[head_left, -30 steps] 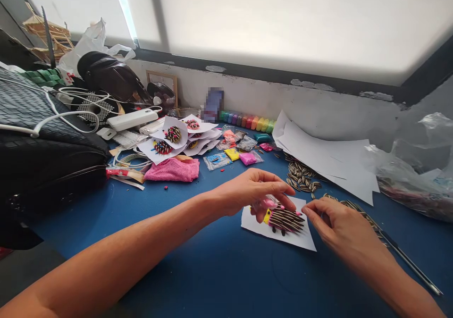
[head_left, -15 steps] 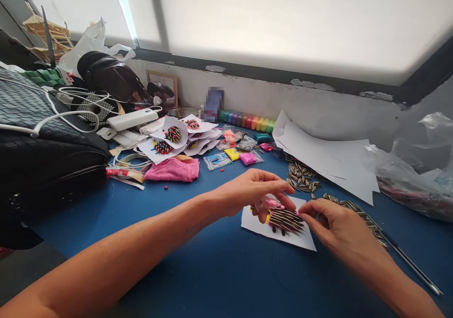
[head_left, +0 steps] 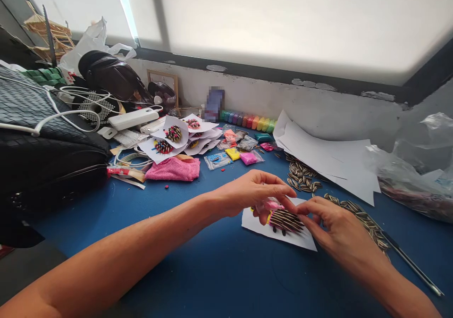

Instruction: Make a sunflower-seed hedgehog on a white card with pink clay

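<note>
A hedgehog figure (head_left: 286, 221), with striped sunflower seeds as spines, yellow and pink clay at its left end and small black feet, lies on a white paper sheet (head_left: 256, 226). My left hand (head_left: 260, 193) hovers over it, fingers curled round a small clear bag of pink clay (head_left: 272, 204). My right hand (head_left: 327, 221) is at the figure's right side, thumb and index finger pinched. Its fingertips meet those of my left hand. A small pink clay piece showed at this pinch a moment ago; the fingers now hide it.
Loose sunflower seeds (head_left: 302, 179) and a metal-tipped tool (head_left: 412, 259) lie to the right. White sheets (head_left: 325, 155) and a plastic bag (head_left: 421, 167) are behind. Clay packets (head_left: 232, 154), a pink cloth (head_left: 173, 169), finished paper pieces (head_left: 182, 138) and a black bag (head_left: 53, 157) occupy the left.
My right fingertips have moved slightly up and left to meet my left fingers. The pink piece at them is out of sight. My left hand has barely moved.
</note>
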Demonstrator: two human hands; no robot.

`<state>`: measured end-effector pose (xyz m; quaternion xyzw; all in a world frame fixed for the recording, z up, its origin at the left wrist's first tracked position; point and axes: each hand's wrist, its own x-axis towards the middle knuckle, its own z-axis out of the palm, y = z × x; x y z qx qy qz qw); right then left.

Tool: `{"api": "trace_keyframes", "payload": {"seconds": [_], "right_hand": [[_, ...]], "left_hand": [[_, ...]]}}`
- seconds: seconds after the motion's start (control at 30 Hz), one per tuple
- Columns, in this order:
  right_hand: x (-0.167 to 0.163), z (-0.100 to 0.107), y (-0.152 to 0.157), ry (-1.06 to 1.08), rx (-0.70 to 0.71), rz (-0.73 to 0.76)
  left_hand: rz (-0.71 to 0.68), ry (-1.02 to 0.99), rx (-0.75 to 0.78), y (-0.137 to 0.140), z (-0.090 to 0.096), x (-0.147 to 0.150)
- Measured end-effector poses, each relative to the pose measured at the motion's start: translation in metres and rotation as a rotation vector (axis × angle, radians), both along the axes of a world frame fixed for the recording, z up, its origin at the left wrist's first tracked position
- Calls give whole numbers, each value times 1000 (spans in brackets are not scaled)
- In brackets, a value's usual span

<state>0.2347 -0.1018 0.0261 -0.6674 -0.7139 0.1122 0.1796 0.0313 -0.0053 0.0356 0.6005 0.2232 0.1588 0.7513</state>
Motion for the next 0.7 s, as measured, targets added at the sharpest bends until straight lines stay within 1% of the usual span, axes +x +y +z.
{"api": "trace_keyframes", "payload": {"seconds": [0.1, 0.23, 0.47, 0.7], "right_hand": [[-1, 2, 0, 6, 38, -5], [-2, 4, 0, 8, 65, -50], [0, 3, 0, 8, 19, -35], [3, 0, 1, -97, 33, -72]], "left_hand": [[4, 0, 4, 0, 0, 0], [8, -5, 4, 0, 0, 0], [-12, -15, -3, 0, -1, 0], [-11, 2, 12, -1, -1, 0]]}}
